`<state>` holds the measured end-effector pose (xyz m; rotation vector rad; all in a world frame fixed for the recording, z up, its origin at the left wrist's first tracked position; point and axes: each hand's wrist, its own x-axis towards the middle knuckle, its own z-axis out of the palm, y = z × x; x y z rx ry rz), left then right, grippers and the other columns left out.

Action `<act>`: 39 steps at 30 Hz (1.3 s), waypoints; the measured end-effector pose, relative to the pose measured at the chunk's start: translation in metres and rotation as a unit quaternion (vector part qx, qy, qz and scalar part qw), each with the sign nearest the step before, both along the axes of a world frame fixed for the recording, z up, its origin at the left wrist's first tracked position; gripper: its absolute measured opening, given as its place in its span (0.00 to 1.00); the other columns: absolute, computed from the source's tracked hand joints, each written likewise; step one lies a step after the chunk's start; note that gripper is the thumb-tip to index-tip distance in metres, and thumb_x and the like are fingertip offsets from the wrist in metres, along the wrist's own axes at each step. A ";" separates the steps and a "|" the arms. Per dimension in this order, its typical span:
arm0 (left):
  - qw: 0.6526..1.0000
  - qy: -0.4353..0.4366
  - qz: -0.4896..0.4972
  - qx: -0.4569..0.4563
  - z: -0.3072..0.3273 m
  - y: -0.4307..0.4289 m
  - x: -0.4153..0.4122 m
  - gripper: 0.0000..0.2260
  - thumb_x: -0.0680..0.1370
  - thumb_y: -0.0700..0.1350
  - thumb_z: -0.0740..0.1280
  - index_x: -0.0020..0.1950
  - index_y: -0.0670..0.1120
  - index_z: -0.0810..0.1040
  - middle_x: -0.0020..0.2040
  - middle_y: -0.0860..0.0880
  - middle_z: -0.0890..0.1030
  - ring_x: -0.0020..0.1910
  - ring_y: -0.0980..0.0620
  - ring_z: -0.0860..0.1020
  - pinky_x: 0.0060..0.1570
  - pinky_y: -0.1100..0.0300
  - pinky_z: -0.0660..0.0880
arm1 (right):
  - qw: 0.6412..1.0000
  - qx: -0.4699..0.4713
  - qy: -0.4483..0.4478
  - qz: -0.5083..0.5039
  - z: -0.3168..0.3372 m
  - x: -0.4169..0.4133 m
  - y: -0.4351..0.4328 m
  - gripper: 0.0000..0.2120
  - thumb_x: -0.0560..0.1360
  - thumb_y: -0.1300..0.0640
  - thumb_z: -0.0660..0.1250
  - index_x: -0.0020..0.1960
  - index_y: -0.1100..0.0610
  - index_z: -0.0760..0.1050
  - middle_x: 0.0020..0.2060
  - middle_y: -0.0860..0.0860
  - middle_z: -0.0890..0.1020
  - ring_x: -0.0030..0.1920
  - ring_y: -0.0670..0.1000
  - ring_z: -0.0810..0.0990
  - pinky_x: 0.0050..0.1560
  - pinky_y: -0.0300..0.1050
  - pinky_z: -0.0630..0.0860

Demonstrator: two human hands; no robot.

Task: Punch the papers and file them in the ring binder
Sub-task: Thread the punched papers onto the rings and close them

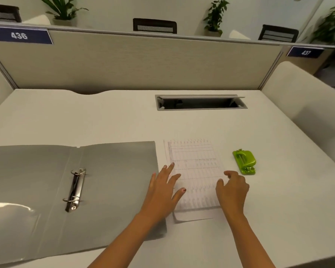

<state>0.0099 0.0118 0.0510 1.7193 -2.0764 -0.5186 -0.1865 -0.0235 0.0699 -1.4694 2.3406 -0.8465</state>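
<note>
A grey ring binder (114, 171) lies open and flat on the left of the white desk, its two metal rings (75, 188) closed in the spine. Just right of it lies a small stack of printed papers (197, 171). My left hand (162, 190) rests with spread fingers on the stack's left edge. My right hand (233, 187) hovers with curled fingers at the stack's right edge, holding nothing that I can see. A green hole punch (245, 161) sits on the desk to the right of the papers, apart from both hands.
A cable slot (200, 102) with a raised lid is set into the desk (104, 122) behind the papers. A beige partition (143, 64) closes the far side. A white panel (306, 105) borders the right edge.
</note>
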 end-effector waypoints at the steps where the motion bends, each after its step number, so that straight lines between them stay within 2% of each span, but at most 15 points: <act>1: 1.000 -0.015 -0.002 0.016 -0.002 -0.001 -0.007 0.27 0.80 0.60 0.55 0.76 0.53 0.56 0.79 0.54 0.48 0.77 0.55 0.45 0.71 0.55 0.34 | 0.998 0.050 0.029 -0.013 -0.001 -0.006 -0.003 0.19 0.74 0.59 0.66 0.64 0.59 0.70 0.60 0.60 0.73 0.59 0.62 0.71 0.56 0.52 0.70; 4: 0.998 -0.048 0.002 0.050 -0.011 -0.003 -0.023 0.32 0.78 0.57 0.63 0.77 0.50 0.53 0.79 0.52 0.52 0.77 0.54 0.49 0.73 0.55 0.35 | 0.985 0.166 0.054 -0.008 -0.001 -0.016 -0.009 0.27 0.75 0.52 0.65 0.70 0.58 0.61 0.66 0.60 0.66 0.63 0.62 0.68 0.59 0.55 0.71; 7: 0.997 0.009 0.036 0.071 -0.018 -0.002 -0.034 0.34 0.76 0.52 0.67 0.77 0.50 0.55 0.78 0.52 0.54 0.77 0.54 0.51 0.74 0.58 0.41 | 0.975 0.211 0.062 -0.007 -0.002 -0.018 -0.014 0.29 0.75 0.49 0.65 0.69 0.58 0.58 0.65 0.60 0.66 0.63 0.61 0.68 0.60 0.54 0.71; 11: 0.989 0.098 0.082 0.079 -0.021 -0.002 -0.037 0.34 0.73 0.47 0.72 0.75 0.51 0.61 0.77 0.55 0.58 0.76 0.55 0.55 0.72 0.61 0.51 | 0.973 0.223 0.063 -0.010 0.001 -0.019 -0.022 0.24 0.76 0.48 0.63 0.64 0.62 0.63 0.62 0.60 0.71 0.61 0.60 0.72 0.59 0.53 0.72; 15: 0.986 0.114 0.083 0.089 -0.027 -0.004 -0.034 0.34 0.71 0.47 0.74 0.74 0.52 0.63 0.76 0.55 0.60 0.75 0.55 0.57 0.71 0.62 0.54 | 0.978 0.208 0.000 -0.007 0.001 -0.028 -0.033 0.24 0.76 0.48 0.63 0.63 0.65 0.66 0.59 0.61 0.75 0.60 0.61 0.74 0.58 0.54 0.72; 17: 0.985 0.121 0.083 0.089 -0.028 -0.004 -0.033 0.34 0.71 0.46 0.74 0.74 0.51 0.64 0.76 0.55 0.61 0.75 0.54 0.58 0.71 0.62 0.54 | 0.977 0.213 -0.025 0.000 0.000 -0.035 -0.039 0.22 0.76 0.47 0.62 0.59 0.65 0.70 0.55 0.60 0.79 0.56 0.61 0.76 0.57 0.53 0.74; 19: 0.985 0.124 0.087 0.085 -0.028 -0.005 -0.033 0.34 0.70 0.45 0.75 0.73 0.51 0.65 0.75 0.55 0.62 0.75 0.54 0.59 0.71 0.62 0.55 | 0.971 0.217 -0.090 0.042 -0.001 -0.037 -0.043 0.20 0.76 0.47 0.59 0.53 0.63 0.75 0.51 0.59 0.82 0.52 0.58 0.78 0.54 0.49 0.75; 21: 0.985 0.121 0.089 0.083 -0.028 -0.004 -0.033 0.33 0.70 0.45 0.75 0.73 0.51 0.65 0.75 0.55 0.62 0.75 0.54 0.59 0.71 0.63 0.55 | 0.953 0.214 -0.201 0.075 0.000 -0.037 -0.046 0.18 0.77 0.45 0.58 0.47 0.59 0.76 0.49 0.56 0.83 0.50 0.56 0.79 0.55 0.49 0.76; 24: 0.986 0.113 0.090 0.082 -0.028 -0.004 -0.034 0.33 0.70 0.46 0.75 0.73 0.52 0.65 0.75 0.55 0.61 0.75 0.54 0.59 0.71 0.63 0.55 | 0.921 0.190 -0.333 0.066 0.004 -0.035 -0.047 0.23 0.75 0.41 0.61 0.60 0.58 0.71 0.56 0.54 0.78 0.56 0.57 0.77 0.60 0.55 0.75; 25: 0.986 0.114 0.093 0.083 -0.028 -0.004 -0.035 0.34 0.70 0.46 0.75 0.73 0.52 0.65 0.75 0.55 0.61 0.75 0.54 0.59 0.71 0.62 0.55 | 0.923 0.177 -0.333 0.072 0.005 -0.036 -0.047 0.23 0.75 0.42 0.62 0.63 0.57 0.70 0.57 0.53 0.78 0.57 0.57 0.77 0.60 0.56 0.75; 28: 0.983 0.125 0.100 0.095 -0.028 -0.003 -0.035 0.34 0.70 0.46 0.75 0.73 0.52 0.64 0.76 0.55 0.61 0.75 0.54 0.59 0.72 0.60 0.55 | 0.963 0.125 -0.189 0.143 0.010 -0.042 -0.044 0.17 0.77 0.52 0.63 0.63 0.58 0.72 0.60 0.54 0.78 0.58 0.56 0.78 0.58 0.50 0.76; 31: 0.978 0.143 0.104 0.109 -0.025 -0.003 -0.036 0.35 0.71 0.45 0.74 0.74 0.52 0.62 0.76 0.54 0.61 0.75 0.52 0.59 0.73 0.57 0.56 | 0.976 0.057 -0.102 0.186 0.019 -0.044 -0.039 0.14 0.77 0.58 0.64 0.62 0.60 0.75 0.58 0.55 0.80 0.56 0.56 0.80 0.57 0.48 0.77; 35: 0.957 0.223 0.177 0.051 -0.012 -0.004 -0.045 0.34 0.75 0.46 0.70 0.76 0.52 0.57 0.77 0.54 0.57 0.75 0.52 0.59 0.72 0.54 0.58 | 0.974 -0.007 -0.106 0.201 0.036 -0.046 -0.034 0.13 0.76 0.60 0.66 0.60 0.60 0.77 0.53 0.53 0.82 0.50 0.53 0.80 0.50 0.40 0.75; 37: 0.926 0.287 0.245 0.027 0.001 -0.009 -0.045 0.31 0.76 0.49 0.68 0.76 0.50 0.58 0.76 0.52 0.60 0.73 0.50 0.63 0.69 0.51 0.63 | 0.969 -0.027 -0.143 0.198 0.046 -0.050 -0.032 0.12 0.75 0.60 0.67 0.58 0.59 0.78 0.49 0.52 0.83 0.46 0.49 0.79 0.45 0.37 0.74; 39: 0.881 0.373 0.285 0.056 0.014 -0.015 -0.041 0.26 0.78 0.50 0.64 0.75 0.49 0.61 0.73 0.50 0.66 0.70 0.48 0.69 0.63 0.53 0.69 | 0.958 -0.028 -0.203 0.199 0.054 -0.055 -0.029 0.12 0.74 0.59 0.68 0.57 0.58 0.78 0.45 0.48 0.82 0.45 0.48 0.80 0.43 0.36 0.75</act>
